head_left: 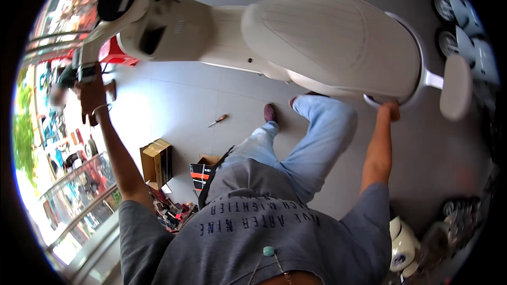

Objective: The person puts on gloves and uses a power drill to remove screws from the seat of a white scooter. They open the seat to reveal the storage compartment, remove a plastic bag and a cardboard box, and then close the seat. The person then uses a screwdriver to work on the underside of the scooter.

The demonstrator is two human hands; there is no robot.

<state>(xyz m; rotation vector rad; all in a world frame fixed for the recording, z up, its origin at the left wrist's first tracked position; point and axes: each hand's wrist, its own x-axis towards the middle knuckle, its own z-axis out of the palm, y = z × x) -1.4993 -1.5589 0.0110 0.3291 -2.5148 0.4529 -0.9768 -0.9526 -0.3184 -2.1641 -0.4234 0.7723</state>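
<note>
A cream motor scooter point(222, 37) stands crosswise in front of me, its front end to the left and its long seat point(327, 42) to the right. At the near end of the handlebar point(100, 39), my left hand point(93, 92) is closed around the grip, which the fingers mostly hide. My right hand point(390, 110) is wrapped round the pale grab rail point(421, 68) behind the seat. One of my legs point(325, 119) is bent towards the scooter, its foot partly hidden beneath the body. My other shoe point(270, 112) rests on the grey floor.
A screwdriver point(218, 120) lies on the floor between me and the scooter. Cardboard boxes point(156, 162) and a heap of tools point(171, 211) are at my left. More scooters point(449, 42) stand along the right. Glass railings and a bright street border the left side.
</note>
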